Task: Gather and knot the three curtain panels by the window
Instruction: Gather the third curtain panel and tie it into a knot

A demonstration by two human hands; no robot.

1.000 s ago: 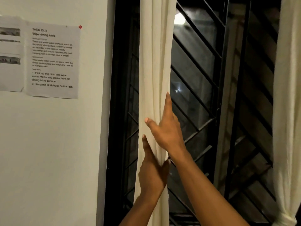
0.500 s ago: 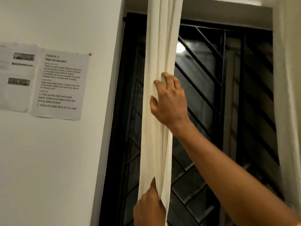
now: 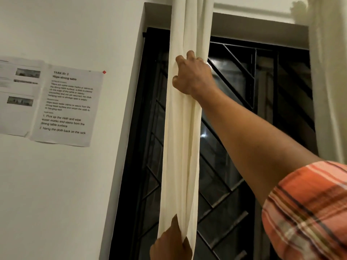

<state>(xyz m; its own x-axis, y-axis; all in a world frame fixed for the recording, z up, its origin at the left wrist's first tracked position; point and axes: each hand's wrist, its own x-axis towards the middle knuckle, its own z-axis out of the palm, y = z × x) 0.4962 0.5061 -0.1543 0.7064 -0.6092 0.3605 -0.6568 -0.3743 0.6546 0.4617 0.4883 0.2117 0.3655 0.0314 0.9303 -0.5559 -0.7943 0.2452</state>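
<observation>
A cream curtain panel (image 3: 180, 147) hangs bunched into a narrow column in front of the left side of the dark window. High up, my right hand (image 3: 191, 76) grips the bunched cloth, fingers curled round it from the right. At the bottom edge of the view my left hand (image 3: 169, 244) holds the same panel, thumb up against the folds; most of that hand is cut off. A second cream panel (image 3: 328, 81) hangs at the far right edge.
The window (image 3: 244, 128) has a black frame and a black diagonal metal grille behind the curtain. Left of it is a white wall with printed paper sheets (image 3: 65, 107) taped up. My right sleeve (image 3: 308, 212) is orange plaid.
My right hand has slid up the panel and closed round it. The left hand has stayed low on the cloth while the view tilted upward.
</observation>
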